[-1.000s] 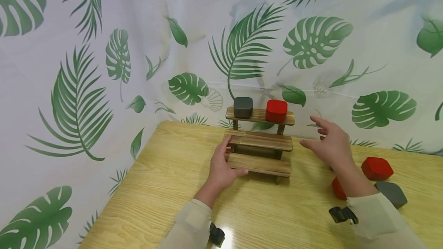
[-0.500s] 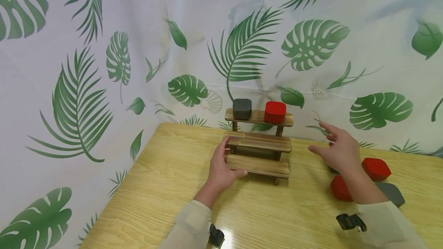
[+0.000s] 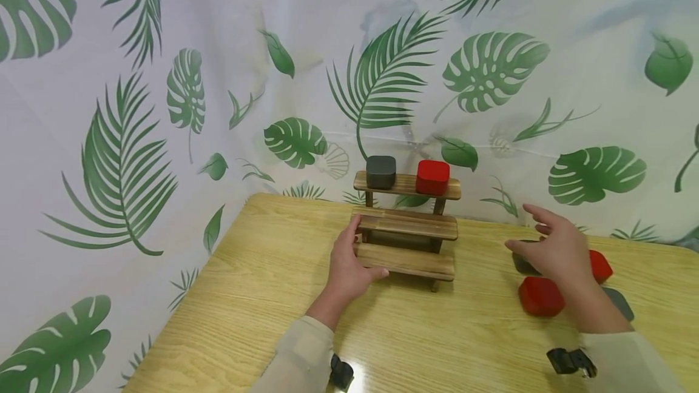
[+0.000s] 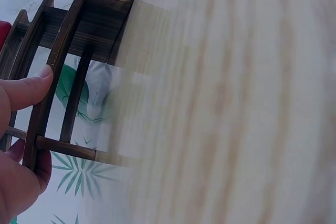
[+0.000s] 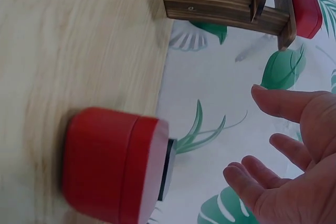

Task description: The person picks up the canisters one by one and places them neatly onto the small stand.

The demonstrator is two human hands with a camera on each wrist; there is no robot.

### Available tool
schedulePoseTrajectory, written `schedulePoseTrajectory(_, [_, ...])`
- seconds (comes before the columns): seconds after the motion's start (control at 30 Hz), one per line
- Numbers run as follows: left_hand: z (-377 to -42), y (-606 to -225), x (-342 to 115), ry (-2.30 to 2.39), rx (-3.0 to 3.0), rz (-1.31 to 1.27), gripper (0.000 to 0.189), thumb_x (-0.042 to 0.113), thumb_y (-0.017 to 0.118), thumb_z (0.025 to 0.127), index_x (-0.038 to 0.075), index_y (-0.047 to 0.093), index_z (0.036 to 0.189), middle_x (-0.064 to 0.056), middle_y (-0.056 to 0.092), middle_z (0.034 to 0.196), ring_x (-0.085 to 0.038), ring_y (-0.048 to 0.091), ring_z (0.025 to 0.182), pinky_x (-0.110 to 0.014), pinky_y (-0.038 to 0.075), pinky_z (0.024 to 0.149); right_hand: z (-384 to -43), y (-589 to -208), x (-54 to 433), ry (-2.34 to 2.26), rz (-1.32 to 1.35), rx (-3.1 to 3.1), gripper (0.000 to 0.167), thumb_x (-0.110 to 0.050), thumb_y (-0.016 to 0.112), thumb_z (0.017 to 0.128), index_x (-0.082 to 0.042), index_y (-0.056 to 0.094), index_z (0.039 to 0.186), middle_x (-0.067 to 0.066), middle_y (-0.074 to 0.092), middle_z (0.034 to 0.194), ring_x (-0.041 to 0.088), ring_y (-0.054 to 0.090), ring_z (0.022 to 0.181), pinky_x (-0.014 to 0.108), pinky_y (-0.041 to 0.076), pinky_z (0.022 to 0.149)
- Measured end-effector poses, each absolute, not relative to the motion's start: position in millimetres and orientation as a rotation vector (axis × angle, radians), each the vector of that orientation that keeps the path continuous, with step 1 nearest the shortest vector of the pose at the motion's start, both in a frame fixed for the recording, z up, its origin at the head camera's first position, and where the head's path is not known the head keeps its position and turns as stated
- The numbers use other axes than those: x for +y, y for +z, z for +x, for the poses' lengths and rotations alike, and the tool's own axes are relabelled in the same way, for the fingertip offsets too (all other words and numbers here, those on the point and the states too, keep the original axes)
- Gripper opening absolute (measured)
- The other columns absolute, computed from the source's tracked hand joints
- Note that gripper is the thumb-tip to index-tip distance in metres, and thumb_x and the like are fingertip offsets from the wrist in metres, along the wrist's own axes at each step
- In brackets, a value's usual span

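A three-tier wooden stand [image 3: 406, 223] stands on the table near the patterned backdrop. On its top tier sit a grey rounded box [image 3: 380, 172] and a red rounded box [image 3: 433, 177], a little apart. My left hand [image 3: 347, 268] grips the stand's left end; in the left wrist view the thumb lies over the edge of a wooden tier [image 4: 65, 40] with fingers curled beneath. Holding nothing, my right hand [image 3: 559, 250] is spread over the boxes at the right. In the right wrist view a red box [image 5: 100, 163] with a lid seam lies beside that hand.
Around my right forearm on the table are a dark grey box [image 3: 523, 264], a red box [image 3: 540, 297], another red box [image 3: 601, 267] and a grey box [image 3: 621, 304], some partly hidden. The leaf-patterned cloth [image 3: 491, 138] rises behind the table [image 3: 437, 344].
My right hand has moved right and slightly down, away from the stand toward the boxes, fingers still spread. My left hand stays on the stand, and the boxes on the top tier have not moved.
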State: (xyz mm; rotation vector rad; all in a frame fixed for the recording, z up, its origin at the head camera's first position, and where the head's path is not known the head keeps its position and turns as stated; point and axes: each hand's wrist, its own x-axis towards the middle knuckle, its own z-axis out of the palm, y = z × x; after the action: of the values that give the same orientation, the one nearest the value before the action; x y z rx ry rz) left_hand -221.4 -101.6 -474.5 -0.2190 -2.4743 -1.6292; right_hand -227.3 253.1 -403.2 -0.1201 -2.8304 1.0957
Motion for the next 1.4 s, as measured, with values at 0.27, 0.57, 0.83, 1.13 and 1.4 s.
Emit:
schedulePoseTrajectory(0.27, [-221,-474,-104,-1.658,-2.458,-0.163,0.115,0.003,0.094,0.065,0.023,0.03,0.159,-0.007,0.038,0.153,-0.03,0.038,0.136,-0.044,0.044,0.1,-228,-411,261,1.058,-0.119,-2.867,0.085,-0.026,0.082,0.083,-0.003,0.039,0.153,0.034,0.039,0.146,0.055,0.041,0.125,0.059,0.05,0.085])
schedulePoseTrajectory(0.57, [-222,-473,-105,-1.731,-2.438,-0.118,0.116,-0.002,0.094,0.062,0.027,0.034,0.157,0.0,0.039,0.154,-0.026,0.051,0.122,-0.036,0.052,0.088,-229,-418,266,0.891,-0.067,-2.947,0.084,-0.025,0.083,0.082,0.001,0.04,0.15,0.042,0.042,0.135,0.057,0.041,0.119,0.062,0.048,0.081])
schedulePoseTrajectory(0.83, [-224,-469,-109,-1.845,-2.405,-0.101,0.114,-0.011,0.091,0.059,0.03,0.042,0.153,-0.008,0.056,0.135,-0.012,0.034,0.045,-0.028,0.046,0.048,-229,-428,273,0.851,-0.051,-2.964,0.084,-0.027,0.084,0.08,0.004,0.043,0.147,0.044,0.041,0.134,0.06,0.041,0.114,0.064,0.046,0.081])
schedulePoseTrajectory(1.13, [-225,-467,-113,-1.812,-2.439,-0.158,0.113,-0.009,0.093,0.059,0.028,0.043,0.153,-0.006,0.055,0.132,-0.021,0.057,0.089,-0.034,0.053,0.08,-230,-438,279,0.823,-0.02,-2.969,0.081,-0.027,0.084,0.079,0.005,0.047,0.144,0.044,0.04,0.136,0.062,0.038,0.117,0.067,0.041,0.085])
schedulePoseTrajectory(1.4, [-226,-471,-117,-1.845,-2.466,-0.121,0.113,-0.009,0.092,0.061,0.036,0.043,0.152,-0.002,0.055,0.132,-0.025,0.053,0.111,-0.034,0.053,0.078,-229,-443,280,0.796,-0.028,-2.979,0.08,-0.022,0.083,0.078,0.004,0.047,0.144,0.044,0.041,0.135,0.062,0.039,0.116,0.066,0.042,0.084])
